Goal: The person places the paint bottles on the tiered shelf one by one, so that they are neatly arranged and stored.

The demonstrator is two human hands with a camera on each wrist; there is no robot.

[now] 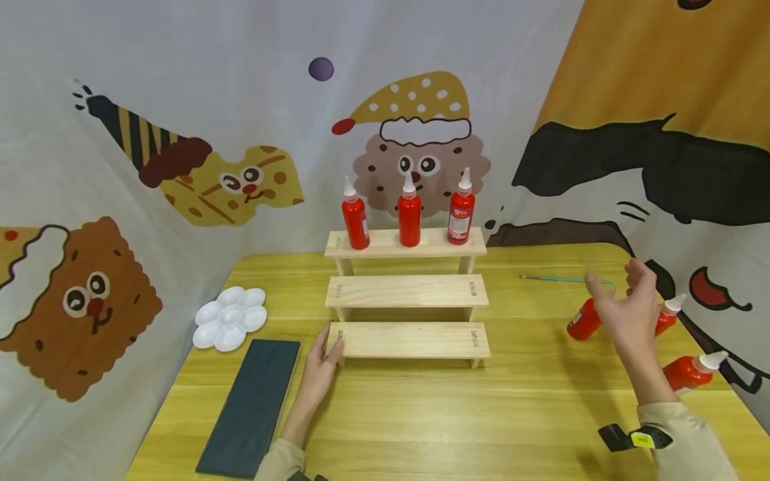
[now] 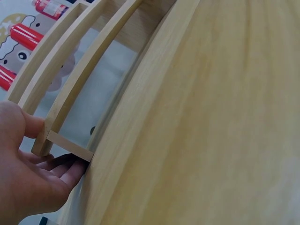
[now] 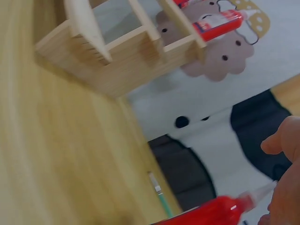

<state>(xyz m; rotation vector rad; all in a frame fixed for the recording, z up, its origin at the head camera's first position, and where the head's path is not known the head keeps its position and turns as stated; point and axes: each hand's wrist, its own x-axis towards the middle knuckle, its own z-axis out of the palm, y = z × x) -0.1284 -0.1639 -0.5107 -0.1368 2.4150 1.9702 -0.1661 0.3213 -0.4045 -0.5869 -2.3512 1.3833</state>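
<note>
A three-tiered wooden display stand (image 1: 409, 339) stands mid-table. My left hand (image 1: 319, 367) grips the left end of its lowest step; in the left wrist view, the thumb lies at the step's board and the fingers curl near its leg. Three red squeeze bottles (image 1: 410, 220) with white nozzles stand upright on the top step. At the right, my right hand (image 1: 631, 310) hovers with thumb and fingers loosely bent and apart, holding nothing. A red bottle (image 1: 582, 322) is just left of it, its nozzle partly hidden by the hand in the right wrist view (image 3: 213, 211).
Two more red bottles are at the right, one partly behind my hand (image 1: 665, 322) and one by the forearm (image 1: 686, 374). A thin paintbrush (image 1: 559, 278) lies behind them. At left are a white flower-shaped palette (image 1: 230, 318) and a dark flat board (image 1: 249, 407). Printed cloth hangs behind.
</note>
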